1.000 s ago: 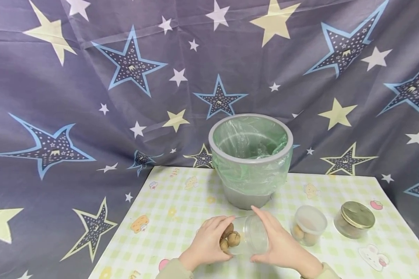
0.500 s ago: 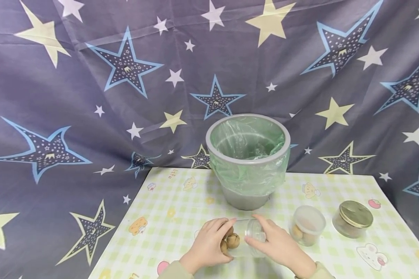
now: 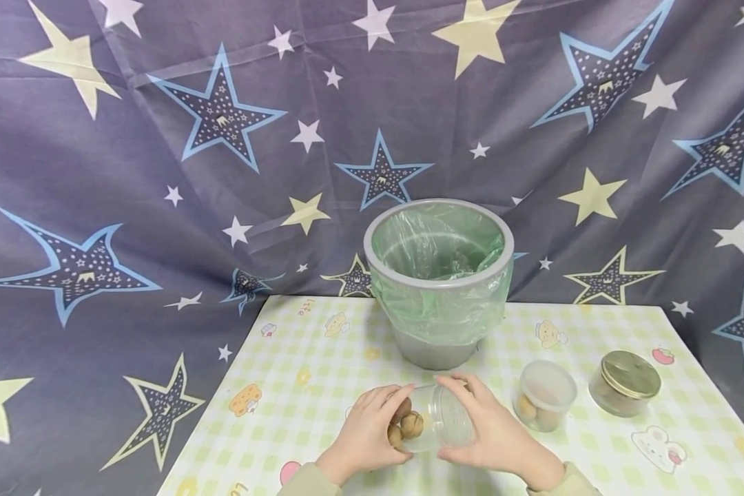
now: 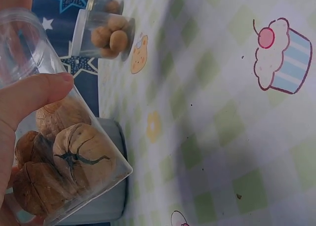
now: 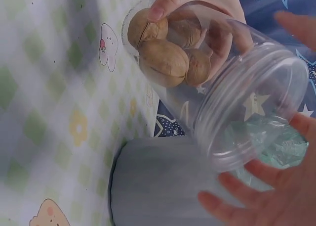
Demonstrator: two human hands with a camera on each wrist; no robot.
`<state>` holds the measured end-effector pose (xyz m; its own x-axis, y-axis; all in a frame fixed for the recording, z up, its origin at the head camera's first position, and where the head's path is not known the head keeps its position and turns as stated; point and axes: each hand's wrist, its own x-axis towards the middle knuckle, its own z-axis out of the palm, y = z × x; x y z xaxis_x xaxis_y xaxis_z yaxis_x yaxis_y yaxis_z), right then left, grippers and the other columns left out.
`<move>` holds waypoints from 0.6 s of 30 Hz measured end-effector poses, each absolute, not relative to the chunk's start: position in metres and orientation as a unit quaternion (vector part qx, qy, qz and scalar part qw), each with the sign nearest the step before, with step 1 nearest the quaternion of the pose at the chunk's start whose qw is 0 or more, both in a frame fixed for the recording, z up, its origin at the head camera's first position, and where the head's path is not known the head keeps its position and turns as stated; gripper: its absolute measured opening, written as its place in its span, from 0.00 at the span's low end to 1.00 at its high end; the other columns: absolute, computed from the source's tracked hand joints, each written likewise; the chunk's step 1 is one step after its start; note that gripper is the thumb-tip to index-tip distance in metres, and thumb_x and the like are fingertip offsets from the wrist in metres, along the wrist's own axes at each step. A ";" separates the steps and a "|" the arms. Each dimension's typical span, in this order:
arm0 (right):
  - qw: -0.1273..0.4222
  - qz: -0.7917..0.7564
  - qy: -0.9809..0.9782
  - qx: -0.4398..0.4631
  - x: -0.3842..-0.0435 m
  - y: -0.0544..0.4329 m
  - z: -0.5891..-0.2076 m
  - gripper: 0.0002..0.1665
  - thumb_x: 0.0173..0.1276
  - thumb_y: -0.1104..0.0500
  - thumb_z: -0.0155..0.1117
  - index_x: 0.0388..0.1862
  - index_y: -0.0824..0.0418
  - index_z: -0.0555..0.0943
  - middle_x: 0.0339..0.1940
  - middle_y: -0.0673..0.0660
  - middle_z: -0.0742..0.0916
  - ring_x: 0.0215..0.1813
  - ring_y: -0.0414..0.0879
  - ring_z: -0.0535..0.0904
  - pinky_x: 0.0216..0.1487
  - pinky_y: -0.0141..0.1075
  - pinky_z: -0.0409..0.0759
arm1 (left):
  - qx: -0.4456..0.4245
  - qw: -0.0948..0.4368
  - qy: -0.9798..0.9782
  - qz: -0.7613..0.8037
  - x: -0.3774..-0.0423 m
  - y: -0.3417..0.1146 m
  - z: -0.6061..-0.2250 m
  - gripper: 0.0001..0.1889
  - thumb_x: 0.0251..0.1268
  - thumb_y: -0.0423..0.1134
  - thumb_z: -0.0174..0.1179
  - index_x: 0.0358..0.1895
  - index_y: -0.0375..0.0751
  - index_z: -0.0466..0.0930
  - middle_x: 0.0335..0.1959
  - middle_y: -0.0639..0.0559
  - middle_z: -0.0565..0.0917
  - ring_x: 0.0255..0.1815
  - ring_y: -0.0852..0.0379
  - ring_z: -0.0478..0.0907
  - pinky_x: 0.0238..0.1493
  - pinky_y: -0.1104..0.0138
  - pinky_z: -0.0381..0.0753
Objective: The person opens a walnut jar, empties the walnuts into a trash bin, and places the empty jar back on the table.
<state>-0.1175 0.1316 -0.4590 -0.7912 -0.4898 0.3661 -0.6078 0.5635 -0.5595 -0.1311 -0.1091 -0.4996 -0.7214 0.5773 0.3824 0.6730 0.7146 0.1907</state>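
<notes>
A clear plastic jar is held on its side, just above the checked tablecloth and directly in front of the grey bin, which serves as the reference. The jar's closed base points left and its open threaded mouth points right. Several walnuts are seen lying against the base end.

The left hand is wrapped round the base end, with fingers and thumb curled onto the wall over the nuts; in the left wrist view a fingertip is pressed on the clear wall. The right hand is placed at the mouth end, fingers spread and loosely bent about the rim; in the right wrist view the fingertips are seen just at the rim, and firm contact cannot be told.

The bin is lined with a green bag. To the right of the bin, a lidded clear tub holding nuts is noted, and further right a gold-lidded glass jar.
</notes>
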 end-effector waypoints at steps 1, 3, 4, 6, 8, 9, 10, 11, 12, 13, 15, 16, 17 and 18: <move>0.084 0.349 -0.879 0.312 -0.117 0.131 -0.459 0.57 0.45 0.43 0.78 0.71 0.56 0.61 0.62 0.64 0.71 0.55 0.60 0.76 0.42 0.53 0.82 | -0.342 0.151 -0.913 -0.160 -0.131 -0.109 -0.500 0.56 0.25 0.54 0.79 0.68 0.44 0.62 0.56 0.48 0.75 0.57 0.50 0.74 0.57 0.49 0.76; 0.074 0.354 -0.882 0.303 -0.117 0.130 -0.458 0.58 0.48 0.40 0.75 0.73 0.55 0.58 0.62 0.67 0.70 0.53 0.62 0.77 0.40 0.53 0.83 | -0.344 0.152 -0.913 -0.160 -0.131 -0.108 -0.500 0.56 0.25 0.54 0.79 0.67 0.43 0.62 0.56 0.48 0.75 0.57 0.51 0.74 0.57 0.50 0.76; 0.064 0.356 -0.886 0.292 -0.116 0.130 -0.457 0.57 0.50 0.39 0.73 0.74 0.53 0.57 0.62 0.66 0.70 0.52 0.61 0.77 0.40 0.52 0.83 | -0.345 0.153 -0.912 -0.160 -0.131 -0.108 -0.500 0.56 0.25 0.54 0.79 0.67 0.43 0.63 0.56 0.48 0.75 0.57 0.51 0.74 0.57 0.50 0.76; 0.040 0.355 -0.894 0.271 -0.116 0.129 -0.455 0.56 0.53 0.37 0.70 0.74 0.53 0.55 0.61 0.66 0.71 0.48 0.58 0.79 0.38 0.48 0.83 | -0.346 0.152 -0.912 -0.161 -0.131 -0.108 -0.500 0.56 0.25 0.54 0.79 0.67 0.43 0.63 0.56 0.48 0.75 0.57 0.51 0.74 0.57 0.50 0.76; 0.012 0.353 -0.902 0.249 -0.115 0.128 -0.452 0.54 0.55 0.36 0.68 0.74 0.53 0.55 0.60 0.66 0.72 0.43 0.54 0.80 0.34 0.45 0.83 | -0.347 0.149 -0.912 -0.161 -0.131 -0.107 -0.500 0.56 0.25 0.54 0.79 0.67 0.43 0.63 0.56 0.48 0.75 0.57 0.51 0.74 0.58 0.50 0.75; 0.001 0.350 -0.906 0.240 -0.115 0.128 -0.451 0.53 0.55 0.36 0.67 0.74 0.54 0.56 0.60 0.66 0.73 0.42 0.53 0.80 0.34 0.45 0.83 | -0.346 0.148 -0.912 -0.161 -0.131 -0.107 -0.500 0.56 0.26 0.54 0.79 0.67 0.43 0.63 0.56 0.48 0.75 0.57 0.51 0.74 0.58 0.50 0.75; -0.010 0.348 -0.909 0.230 -0.115 0.128 -0.449 0.52 0.56 0.35 0.66 0.73 0.54 0.57 0.59 0.67 0.74 0.40 0.51 0.80 0.33 0.45 0.83 | -0.345 0.146 -0.913 -0.161 -0.131 -0.107 -0.500 0.56 0.26 0.54 0.79 0.68 0.43 0.62 0.56 0.48 0.75 0.57 0.51 0.73 0.58 0.50 0.75; -0.015 0.346 -0.911 0.223 -0.115 0.128 -0.448 0.52 0.56 0.35 0.66 0.72 0.55 0.59 0.59 0.67 0.74 0.40 0.51 0.80 0.33 0.45 0.82 | -0.344 0.145 -0.914 -0.160 -0.131 -0.107 -0.500 0.56 0.26 0.54 0.79 0.68 0.44 0.62 0.56 0.48 0.75 0.57 0.51 0.73 0.58 0.50 0.75; -0.019 0.344 -0.913 0.217 -0.115 0.128 -0.447 0.51 0.56 0.35 0.66 0.71 0.56 0.60 0.59 0.66 0.75 0.40 0.52 0.80 0.34 0.46 0.82 | -0.343 0.144 -0.914 -0.159 -0.131 -0.107 -0.500 0.56 0.26 0.54 0.79 0.68 0.44 0.61 0.56 0.48 0.75 0.57 0.51 0.73 0.59 0.50 0.75; -0.019 0.341 -0.915 0.213 -0.115 0.128 -0.447 0.49 0.56 0.35 0.66 0.70 0.57 0.62 0.59 0.66 0.77 0.41 0.53 0.81 0.35 0.47 0.82 | -0.343 0.143 -0.915 -0.157 -0.131 -0.107 -0.500 0.57 0.26 0.54 0.79 0.68 0.45 0.61 0.57 0.48 0.75 0.58 0.51 0.73 0.59 0.50 0.75; -0.010 0.334 -0.919 0.212 -0.115 0.128 -0.447 0.47 0.55 0.35 0.67 0.67 0.58 0.66 0.55 0.64 0.80 0.43 0.55 0.81 0.36 0.47 0.81 | -0.343 0.141 -0.915 -0.157 -0.131 -0.108 -0.501 0.57 0.26 0.54 0.79 0.69 0.45 0.61 0.57 0.49 0.75 0.58 0.51 0.73 0.59 0.50 0.75; -0.003 0.330 -0.920 0.213 -0.115 0.129 -0.447 0.46 0.54 0.36 0.67 0.65 0.58 0.68 0.53 0.62 0.81 0.42 0.54 0.81 0.35 0.46 0.81 | -0.344 0.139 -0.915 -0.159 -0.130 -0.108 -0.501 0.57 0.26 0.54 0.79 0.69 0.45 0.61 0.57 0.49 0.75 0.58 0.51 0.73 0.59 0.50 0.74; 0.007 0.326 -0.920 0.219 -0.114 0.129 -0.448 0.45 0.53 0.36 0.68 0.64 0.58 0.69 0.52 0.60 0.81 0.43 0.53 0.81 0.35 0.44 0.81 | -0.344 0.136 -0.915 -0.159 -0.130 -0.108 -0.502 0.56 0.27 0.54 0.79 0.69 0.45 0.61 0.57 0.49 0.74 0.58 0.51 0.73 0.59 0.50 0.74; 0.016 0.323 -0.919 0.226 -0.114 0.129 -0.449 0.44 0.52 0.37 0.69 0.63 0.58 0.70 0.50 0.59 0.82 0.42 0.52 0.81 0.34 0.43 0.81 | -0.344 0.132 -0.916 -0.161 -0.130 -0.109 -0.502 0.56 0.27 0.54 0.79 0.69 0.45 0.61 0.57 0.49 0.74 0.58 0.51 0.73 0.59 0.49 0.74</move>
